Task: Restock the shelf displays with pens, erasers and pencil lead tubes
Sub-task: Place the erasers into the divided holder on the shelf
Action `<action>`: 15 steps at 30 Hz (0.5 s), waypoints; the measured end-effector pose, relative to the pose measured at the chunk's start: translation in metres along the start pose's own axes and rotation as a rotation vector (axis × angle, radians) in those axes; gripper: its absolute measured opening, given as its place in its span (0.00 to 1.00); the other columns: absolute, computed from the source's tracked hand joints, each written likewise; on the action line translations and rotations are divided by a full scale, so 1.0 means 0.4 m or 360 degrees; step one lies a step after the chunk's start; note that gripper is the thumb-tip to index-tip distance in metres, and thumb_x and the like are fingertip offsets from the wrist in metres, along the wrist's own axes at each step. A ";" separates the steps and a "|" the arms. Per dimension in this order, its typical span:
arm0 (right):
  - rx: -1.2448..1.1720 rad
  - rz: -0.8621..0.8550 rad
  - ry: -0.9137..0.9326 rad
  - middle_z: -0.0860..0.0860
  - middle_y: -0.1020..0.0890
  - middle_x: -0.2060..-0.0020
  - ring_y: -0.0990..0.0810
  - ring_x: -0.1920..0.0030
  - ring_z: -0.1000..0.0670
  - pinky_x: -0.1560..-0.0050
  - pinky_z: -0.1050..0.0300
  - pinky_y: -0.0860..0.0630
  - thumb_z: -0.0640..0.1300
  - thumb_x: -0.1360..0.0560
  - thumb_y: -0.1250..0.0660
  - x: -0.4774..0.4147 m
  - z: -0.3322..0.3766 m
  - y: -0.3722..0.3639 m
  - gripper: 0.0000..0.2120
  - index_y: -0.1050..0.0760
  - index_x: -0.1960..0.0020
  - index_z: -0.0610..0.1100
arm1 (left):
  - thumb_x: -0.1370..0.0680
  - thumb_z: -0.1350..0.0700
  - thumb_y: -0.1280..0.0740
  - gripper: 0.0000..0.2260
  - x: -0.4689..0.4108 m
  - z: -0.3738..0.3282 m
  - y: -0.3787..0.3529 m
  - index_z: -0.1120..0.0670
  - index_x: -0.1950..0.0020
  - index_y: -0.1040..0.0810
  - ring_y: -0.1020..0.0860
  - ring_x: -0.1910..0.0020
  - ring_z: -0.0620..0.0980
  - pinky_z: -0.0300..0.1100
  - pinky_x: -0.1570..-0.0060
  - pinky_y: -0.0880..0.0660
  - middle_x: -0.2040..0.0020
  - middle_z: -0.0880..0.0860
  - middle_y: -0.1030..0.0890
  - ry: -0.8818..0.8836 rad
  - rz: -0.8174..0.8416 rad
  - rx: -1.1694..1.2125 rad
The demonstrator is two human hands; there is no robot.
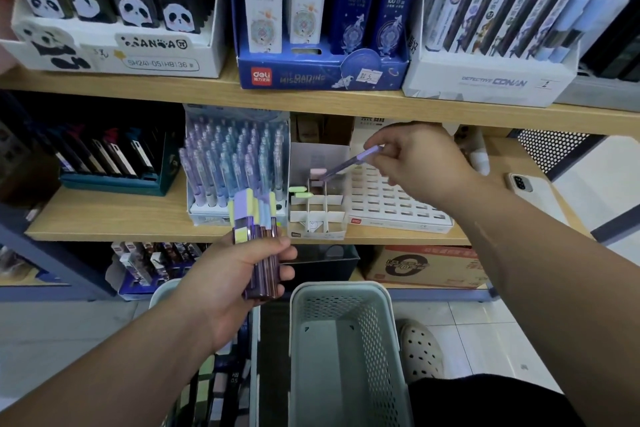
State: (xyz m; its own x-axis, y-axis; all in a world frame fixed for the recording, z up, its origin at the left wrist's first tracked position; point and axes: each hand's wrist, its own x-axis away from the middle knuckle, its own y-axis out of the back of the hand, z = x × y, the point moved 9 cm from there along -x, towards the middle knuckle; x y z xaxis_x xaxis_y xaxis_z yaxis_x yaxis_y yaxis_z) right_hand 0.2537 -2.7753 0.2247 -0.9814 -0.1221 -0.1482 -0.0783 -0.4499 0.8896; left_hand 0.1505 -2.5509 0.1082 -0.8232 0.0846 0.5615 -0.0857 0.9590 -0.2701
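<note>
Roughly early-to-mid on the lead tubes, going by the one head view. Right hand (pixel 415 163) pinches a single purple lead tube (pixel 349 163) by its upper end, with the lower tip angled into a back cell of the white divider box (pixel 334 217) on the middle shelf (pixel 114 215); not let go yet. The box holds few so far: two green-capped tubes (pixel 299 192) at its left side and one pink-capped tube (pixel 318 173) right by the purple tip. The front cells show no tubes. Left hand (pixel 235 274) is wrapped round a bundle of lead tubes (pixel 256 229), pastel caps up, just in front of the shelf edge, so several are left to slot. Pen display (pixel 235 163) beside the box looks full. Grid tray (pixel 391 201) on the other side is mostly open cells; can't tell what goes there. More boxed stock (pixel 214 388) sits low left. No erasers I can identify.
</note>
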 end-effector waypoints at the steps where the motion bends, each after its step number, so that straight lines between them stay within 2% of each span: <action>1: 0.0158 -0.0014 0.0110 0.55 0.19 0.61 0.20 0.60 0.49 0.62 0.57 0.28 0.49 0.21 0.30 -0.001 0.022 0.001 0.05 0.17 0.47 0.52 | 0.26 0.60 0.28 0.12 -0.001 0.000 0.001 0.59 0.43 0.19 0.18 0.65 0.50 0.46 0.60 0.24 0.54 0.58 0.14 0.0001 -0.0003 0.0001; 3: 0.0335 -0.0021 0.0203 0.56 0.24 0.61 0.24 0.59 0.49 0.62 0.57 0.36 0.51 0.21 0.32 -0.010 0.043 -0.002 0.04 0.19 0.50 0.54 | 0.26 0.60 0.28 0.12 -0.001 0.001 0.003 0.58 0.43 0.19 0.18 0.65 0.50 0.46 0.60 0.24 0.54 0.58 0.14 0.0003 -0.0006 0.0005; 5: 0.0406 -0.0017 0.0201 0.53 0.23 0.59 0.26 0.58 0.48 0.61 0.57 0.38 0.52 0.19 0.34 -0.024 0.043 -0.009 0.04 0.22 0.52 0.53 | 0.26 0.60 0.28 0.12 -0.001 0.000 0.006 0.58 0.43 0.19 0.18 0.66 0.50 0.46 0.61 0.23 0.54 0.58 0.14 0.0002 -0.0010 0.0010; 10: 0.0385 0.0030 0.0193 0.49 0.17 0.51 0.25 0.53 0.47 0.56 0.58 0.35 0.45 0.19 0.36 -0.056 0.036 -0.048 0.08 0.18 0.46 0.48 | 0.29 0.59 0.27 0.15 -0.004 -0.003 0.016 0.58 0.43 0.19 0.18 0.66 0.49 0.46 0.61 0.23 0.56 0.57 0.14 0.0002 -0.0024 0.0015; 15: 0.0419 0.0141 0.0150 0.48 0.17 0.48 0.20 0.47 0.44 0.53 0.57 0.29 0.41 0.20 0.38 -0.085 0.043 -0.100 0.11 0.19 0.42 0.47 | 0.35 0.56 0.26 0.20 -0.002 -0.008 0.024 0.58 0.43 0.19 0.18 0.67 0.49 0.45 0.62 0.23 0.57 0.57 0.14 -0.0006 -0.0007 0.0017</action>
State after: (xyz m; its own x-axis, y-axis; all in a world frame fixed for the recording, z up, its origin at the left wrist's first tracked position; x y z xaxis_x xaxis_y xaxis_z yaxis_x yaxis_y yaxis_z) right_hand 0.2873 -2.7378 0.2016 -0.9668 -0.2379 -0.0933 -0.0478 -0.1903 0.9806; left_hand 0.1523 -2.5407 0.1076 -0.8248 0.0795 0.5597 -0.0950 0.9565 -0.2759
